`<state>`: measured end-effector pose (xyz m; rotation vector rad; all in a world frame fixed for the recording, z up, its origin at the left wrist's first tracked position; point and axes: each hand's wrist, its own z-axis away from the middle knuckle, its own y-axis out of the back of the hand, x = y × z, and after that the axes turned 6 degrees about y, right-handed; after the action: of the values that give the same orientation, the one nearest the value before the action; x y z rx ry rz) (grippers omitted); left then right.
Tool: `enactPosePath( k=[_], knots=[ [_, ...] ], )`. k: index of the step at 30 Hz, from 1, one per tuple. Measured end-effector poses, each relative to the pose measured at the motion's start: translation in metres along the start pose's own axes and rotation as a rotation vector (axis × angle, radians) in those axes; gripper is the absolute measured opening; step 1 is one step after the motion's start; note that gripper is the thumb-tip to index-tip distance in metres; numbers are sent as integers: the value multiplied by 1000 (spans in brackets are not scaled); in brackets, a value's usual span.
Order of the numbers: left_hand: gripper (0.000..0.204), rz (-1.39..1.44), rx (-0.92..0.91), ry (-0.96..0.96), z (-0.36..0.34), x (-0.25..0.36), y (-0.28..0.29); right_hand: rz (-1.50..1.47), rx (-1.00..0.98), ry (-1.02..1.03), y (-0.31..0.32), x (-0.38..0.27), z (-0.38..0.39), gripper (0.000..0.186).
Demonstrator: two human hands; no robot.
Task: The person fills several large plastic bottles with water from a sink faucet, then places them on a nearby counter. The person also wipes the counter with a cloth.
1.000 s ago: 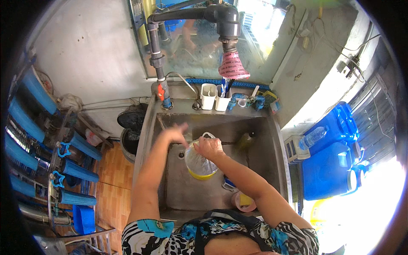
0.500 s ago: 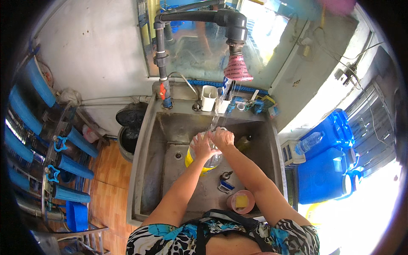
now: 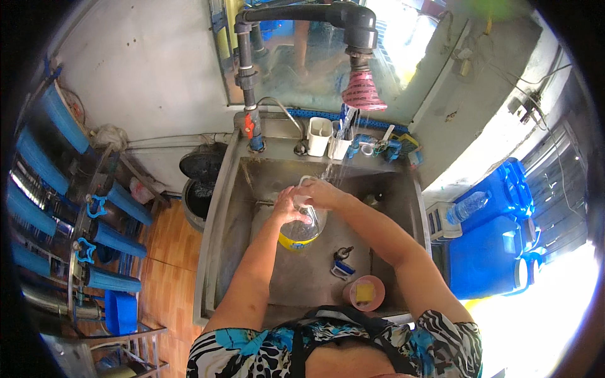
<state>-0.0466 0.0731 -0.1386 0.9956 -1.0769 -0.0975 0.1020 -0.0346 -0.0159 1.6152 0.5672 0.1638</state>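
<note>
I grip a clear plastic jug with a yellow label (image 3: 298, 233) in the steel sink (image 3: 255, 290), with my left hand (image 3: 291, 208) around its upper side and my right hand (image 3: 318, 194) at its top by the handle. Water (image 3: 330, 165) falls from the pink-wrapped spout (image 3: 361, 94) just behind and beside the jug's top; whether any enters it is hidden. A pink bowl with a yellow sponge (image 3: 364, 293), a small blue and dark object (image 3: 342, 266) and a dark bottle (image 3: 372, 200) lie in the basin.
Two white holders with brushes (image 3: 319, 134) stand on the sink's back ledge beside a pipe with a red valve (image 3: 250, 126). Blue filter housings on a rack (image 3: 113, 277) and a dark bin (image 3: 196, 201) are at the left. Blue jerrycans (image 3: 479, 258) and a clear bottle (image 3: 462, 208) are at the right.
Both hands came together on the jug, then shifted slightly upward with it. Water began pouring from the spout during this span and still falls now.
</note>
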Motion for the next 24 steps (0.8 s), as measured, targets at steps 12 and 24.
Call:
enactPosePath(
  k=[12,24],
  knots=[
    [120,-16,227,119,41,36,-9,-1598,830,-591,45,-3,-14,32],
    [110,-8,217,274,47,95,-5,-1751,1001,-631,75,-17,-4,20]
  ],
)
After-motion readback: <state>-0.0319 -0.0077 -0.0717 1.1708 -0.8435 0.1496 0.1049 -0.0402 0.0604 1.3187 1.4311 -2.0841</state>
